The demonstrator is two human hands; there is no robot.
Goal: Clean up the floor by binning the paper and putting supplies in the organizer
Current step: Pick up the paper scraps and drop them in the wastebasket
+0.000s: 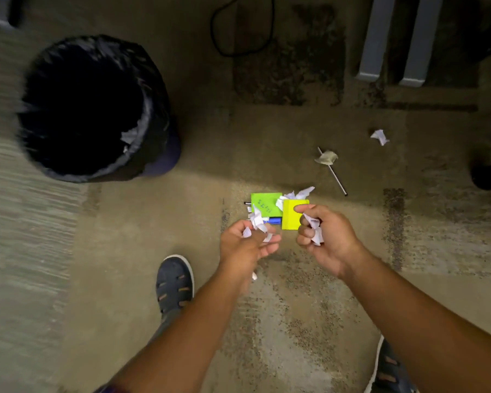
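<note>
Carpet floor (153,222). Left hand (245,245) and right hand (328,236) each clutch crumpled paper; loose scraps may drop before bin (156,109).

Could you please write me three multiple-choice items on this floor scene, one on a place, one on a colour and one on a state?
1. Where does the bin stand relative to the note pad just beyond the right hand?
A. To its left, farther from the person.
B. To its right.
C. Between the person's feet.

2. What colour is that note pad?
A. Red.
B. Yellow.
C. White.

3. What is the right hand doing?
A. Lying flat on the floor.
B. Holding a pen.
C. Gripping crumpled paper.

Answers:
1 A: the black-lined bin sits in the upper left of the view, the pad near the middle.
2 B: its top face is bright yellow.
3 C: the fingers curl round a white wad.
</note>
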